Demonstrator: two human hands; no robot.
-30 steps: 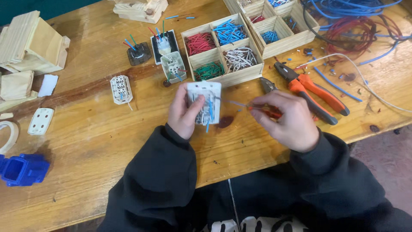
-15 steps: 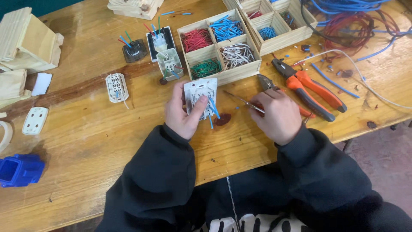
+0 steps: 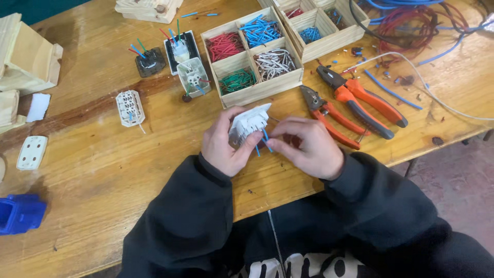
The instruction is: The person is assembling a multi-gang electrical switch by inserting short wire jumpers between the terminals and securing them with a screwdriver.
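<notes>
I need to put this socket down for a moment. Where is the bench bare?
Bare wood lies left of the left hand, between the white terminal block and the blue plastic part. It is crowded ahead: the compartment box and pliers by the right hand.

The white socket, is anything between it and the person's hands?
No, nothing visible. The left hand already holds the white socket, and the right hand is right beside it, its fingers pinching a short blue wire that sticks out of the socket.
</notes>
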